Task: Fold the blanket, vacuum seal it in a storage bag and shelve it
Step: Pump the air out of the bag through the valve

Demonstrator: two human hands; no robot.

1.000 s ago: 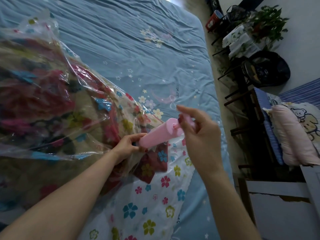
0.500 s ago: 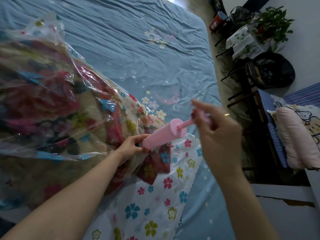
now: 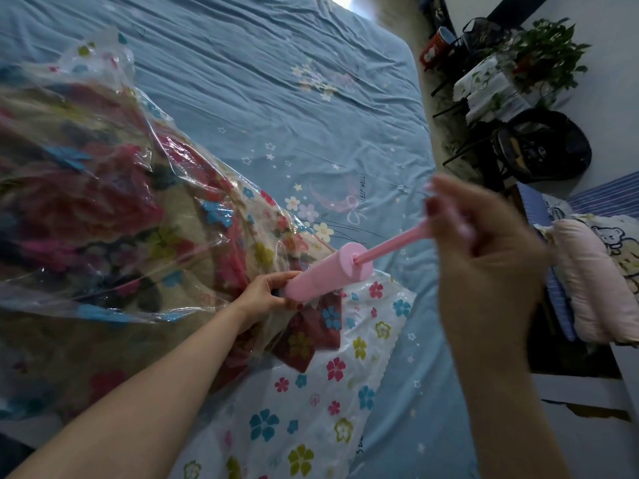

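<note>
The blanket [image 3: 103, 209] is inside a clear storage bag [image 3: 349, 375] with little flowers printed on it. The blanket has big red, pink and blue flowers on a tan ground. The bag lies on the bed [image 3: 276, 98], on the left side of the picture, and it looks puffy and crinkled. One end of the bag is flat and white with flowers, and it lies toward the person.

A pink pump [image 3: 328, 271] is pressed against the bag near the middle of the picture. It is a fat pink tube, tilted up to the right. A thin pink rod [image 3: 390, 243] sticks out of its top end.

The left hand [image 3: 266, 292] grips the bottom end of the pump, right where it meets the bag. Its fingers are curled round the tube. The right hand [image 3: 484, 243] is up and to the right, and it pinches the far end of the rod. The rod is pulled far out of the tube. The right hand looks a bit blurry.

The bed has a blue sheet with small stars, flowers and a moon on it. The words "SLEEP WELL" are printed near the moon.

To the right of the bed there is a green plant [image 3: 546, 50] by the wall. Near it is a dark round thing, too dim to tell what it is. A pink pillow [image 3: 584, 281] with a bear picture lies at the right edge.
</note>
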